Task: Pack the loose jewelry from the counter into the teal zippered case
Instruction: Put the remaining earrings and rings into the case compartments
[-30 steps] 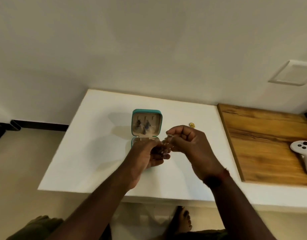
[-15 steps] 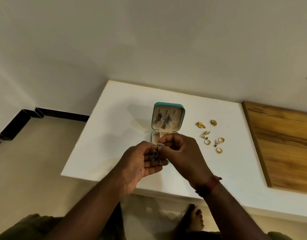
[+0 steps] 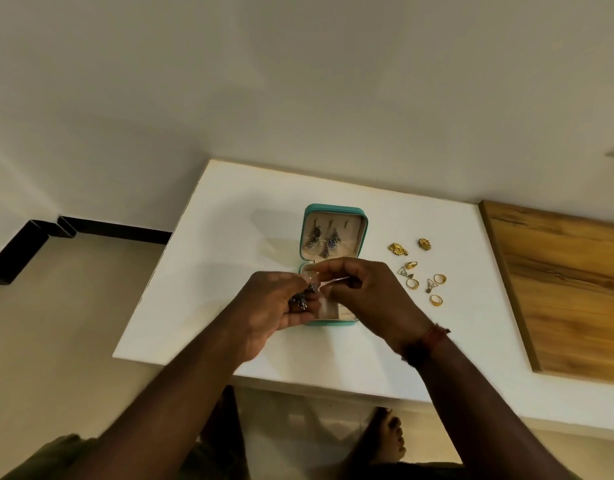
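Note:
The teal zippered case [image 3: 362, 233] lies open on the white counter [image 3: 229, 237], lid raised, with two dark dangling earrings [image 3: 324, 239] hung inside the lid. My left hand [image 3: 271, 310] holds a dark silver earring [image 3: 300, 299] over the case's near left corner. My right hand [image 3: 364, 292] hovers over the case's lower half with fingertips pinched near the left hand; what it pinches is too small to tell. Loose gold rings and earrings [image 3: 420, 275] lie on the counter right of the case.
A wooden board [image 3: 568, 289] covers the counter's right part. The counter's near edge runs just under my forearms. A bare foot [image 3: 388, 438] shows on the floor below. A dark skirting strip [image 3: 91, 230] lines the wall at left.
The view has swung right, bringing the loose gold pieces into sight. Both hands stay together over the case, the right hand's fingertips now a little apart from the left hand's earring.

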